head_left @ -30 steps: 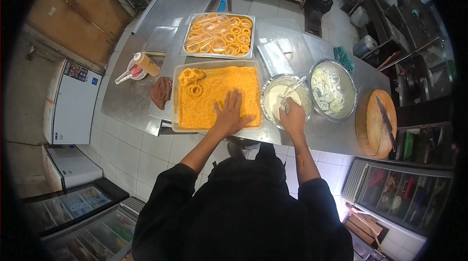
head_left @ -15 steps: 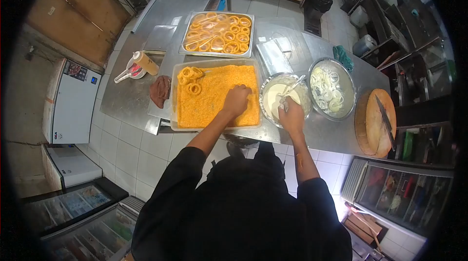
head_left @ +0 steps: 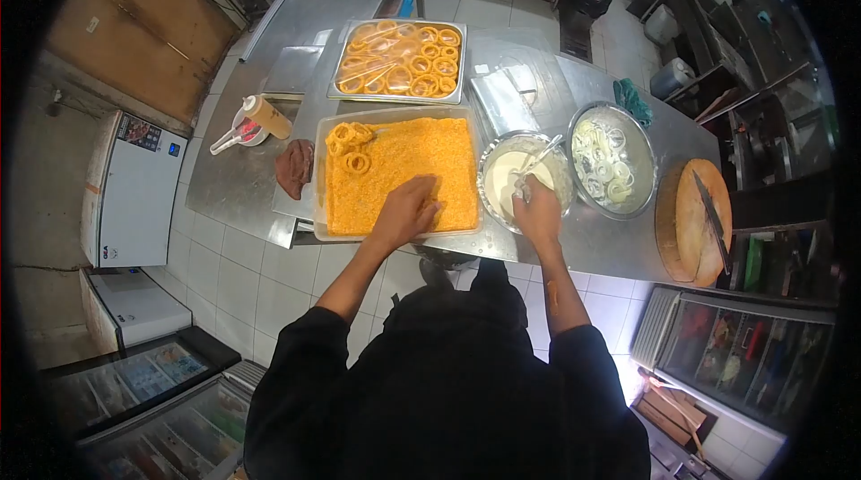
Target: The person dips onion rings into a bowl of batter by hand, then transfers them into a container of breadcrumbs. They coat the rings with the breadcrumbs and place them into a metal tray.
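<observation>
My left hand point(head_left: 405, 210) is over the near part of a plastic tub point(head_left: 320, 202) of orange breadcrumbs point(head_left: 386, 161). Its fingers are bent, with the thumb apart, and I see nothing in them. Several crumbed onion rings point(head_left: 357, 162) lie in the tub's far left corner. My right hand point(head_left: 538, 213) reaches into a metal bowl point(head_left: 563, 170) of pale batter point(head_left: 499, 182). Batter coats its closed fingertips, and whatever they grip is hidden. A metal utensil point(head_left: 545, 150) leans in that bowl. Sliced raw onion rings point(head_left: 603, 157) fill a larger bowl point(head_left: 647, 161) to the right.
Behind the tub stands a steel tray point(head_left: 334, 90) of crumbed rings under plastic film. A knife point(head_left: 711, 218) lies on a round wooden chopping board point(head_left: 686, 242) at the right. At the left are a brown cloth point(head_left: 294, 170), a squeeze bottle point(head_left: 267, 116) and a small bowl point(head_left: 251, 133).
My left hand has drawn back toward me and to the left over the breadcrumbs, its fingers lifting into view. My right hand stays at the batter bowl.
</observation>
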A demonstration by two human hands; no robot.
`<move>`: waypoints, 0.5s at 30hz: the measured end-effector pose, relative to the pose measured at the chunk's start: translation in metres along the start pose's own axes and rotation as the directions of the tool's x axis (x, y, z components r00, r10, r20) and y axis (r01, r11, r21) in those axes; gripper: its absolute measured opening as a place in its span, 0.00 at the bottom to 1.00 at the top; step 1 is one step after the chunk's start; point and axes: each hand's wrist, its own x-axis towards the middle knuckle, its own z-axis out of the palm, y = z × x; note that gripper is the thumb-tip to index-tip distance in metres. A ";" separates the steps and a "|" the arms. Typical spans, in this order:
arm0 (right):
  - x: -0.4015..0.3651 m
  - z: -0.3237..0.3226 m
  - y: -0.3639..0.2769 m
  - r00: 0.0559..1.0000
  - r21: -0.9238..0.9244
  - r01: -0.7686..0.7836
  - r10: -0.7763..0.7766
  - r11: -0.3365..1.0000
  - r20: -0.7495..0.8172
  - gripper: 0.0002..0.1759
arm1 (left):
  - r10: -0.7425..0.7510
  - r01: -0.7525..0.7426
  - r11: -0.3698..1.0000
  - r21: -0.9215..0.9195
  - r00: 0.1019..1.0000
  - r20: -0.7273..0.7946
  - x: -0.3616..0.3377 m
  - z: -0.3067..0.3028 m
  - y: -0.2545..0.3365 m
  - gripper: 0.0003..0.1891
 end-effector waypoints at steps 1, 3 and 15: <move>0.000 0.001 0.000 1.000 -0.004 0.013 -0.013 1.000 -0.010 0.16 | -0.005 0.000 0.995 -0.097 0.999 -0.047 0.000 0.000 -0.003 0.29; 0.001 0.004 0.002 1.000 -0.007 0.017 -0.017 1.000 -0.011 0.16 | -0.030 0.035 0.994 0.102 0.998 -0.051 -0.011 0.002 0.009 0.28; -0.001 0.002 -0.001 1.000 -0.005 -0.009 0.009 1.000 0.004 0.17 | -0.054 0.076 0.965 0.253 0.994 -0.090 -0.012 0.001 0.013 0.21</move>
